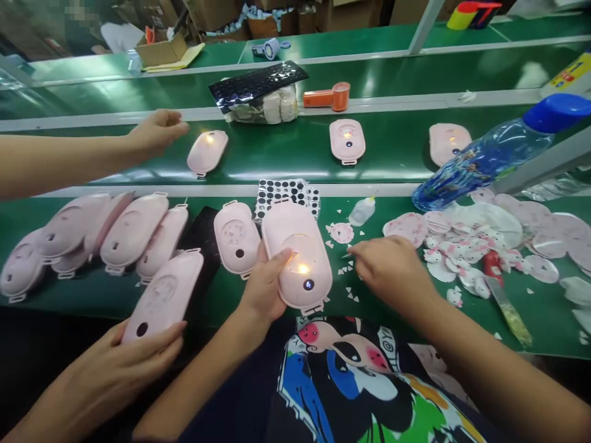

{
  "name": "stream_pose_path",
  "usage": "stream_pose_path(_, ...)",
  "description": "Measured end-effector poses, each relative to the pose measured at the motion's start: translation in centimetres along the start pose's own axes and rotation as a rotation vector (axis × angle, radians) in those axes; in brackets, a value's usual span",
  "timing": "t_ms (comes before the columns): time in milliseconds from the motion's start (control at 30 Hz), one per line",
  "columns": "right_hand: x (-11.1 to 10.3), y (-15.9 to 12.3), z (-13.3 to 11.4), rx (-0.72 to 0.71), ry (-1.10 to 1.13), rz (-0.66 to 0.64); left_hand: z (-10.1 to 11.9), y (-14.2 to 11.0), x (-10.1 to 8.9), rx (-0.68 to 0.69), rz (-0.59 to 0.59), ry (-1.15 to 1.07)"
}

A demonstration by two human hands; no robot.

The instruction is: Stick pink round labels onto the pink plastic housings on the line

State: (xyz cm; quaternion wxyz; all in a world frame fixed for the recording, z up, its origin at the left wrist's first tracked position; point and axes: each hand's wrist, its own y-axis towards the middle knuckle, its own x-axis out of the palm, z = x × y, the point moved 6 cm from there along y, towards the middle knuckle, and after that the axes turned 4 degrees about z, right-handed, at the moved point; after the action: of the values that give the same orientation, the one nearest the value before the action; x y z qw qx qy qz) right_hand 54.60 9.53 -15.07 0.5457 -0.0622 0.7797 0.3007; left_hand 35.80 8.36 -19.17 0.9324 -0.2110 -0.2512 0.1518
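1. Along the near green counter [106, 295], directly before the wearer, the left hand [263, 289] is clamped on a pink oval device [307, 258], thumb across its face. A warm light glows inside the device, and a small dark round spot shows near its lower end.
2. Right of the device, the right hand [392, 271] has its fingertips [351, 249] drawn together just above scattered white triangular scraps [348, 277]. Whether they pinch anything cannot be determined.
3. Just left of the held device lies a pink casing [235, 237]. Behind it are a sheet of black dot stickers [286, 195] and a small dropper bottle [362, 212].
4. Further right lie a heap of pink-printed paper cut-outs [466, 246] and a tilted blue-capped plastic bottle [480, 154]. A red-handled blade [508, 311] lies at the heap's near edge.
5. At lower left, a co-worker's hand [152, 347] grips a pink case [164, 295], beside a group of pink shells [132, 227].
6. On the far belt [277, 154], another person's hand [157, 130] hangs near a lit pink unit [207, 152], with further pink units [347, 141] [450, 143] to its right.
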Motion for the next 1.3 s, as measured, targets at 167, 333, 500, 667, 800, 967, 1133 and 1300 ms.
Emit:
stream_pose_path(167,-4.6,1.5,-3.5,-0.118,0.188,0.230,0.0,-1.3,2.6,-0.035,-0.283,-0.101)
stream_pose_path(333,-3.4,1.3,-6.8,-0.191,0.053,0.045,0.1,-2.1,3.7,0.032,-0.366,-0.102)
stream_pose_path(500,-4.1,1.7,-6.3,-0.180,0.108,0.085,-0.1,-2.3,3.3,0.016,-0.363,-0.020)
stream_pose_path(667,-4.3,2.4,-5.7,-0.091,0.084,0.072,0.0,-2.3,3.0,0.011,-0.282,0.134)
stream_pose_path(800,-3.7,2.5,-5.5,-0.036,0.123,0.070,0.3,-1.5,2.5,-0.003,-0.149,0.202)
stream_pose_path(967,-3.3,1.9,-5.6,-0.059,0.156,0.095,0.9,-1.2,2.5,-0.023,-0.132,0.216)
stream_pose_path(1133,-3.7,2.0,-5.8,-0.045,0.142,0.166,1.1,-1.8,2.2,-0.026,-0.127,0.243)
stream_pose_path(1300,-6.7,0.3,-2.7,-0.056,0.162,0.389,2.4,-1.3,0.7,-0.010,0.006,0.301)
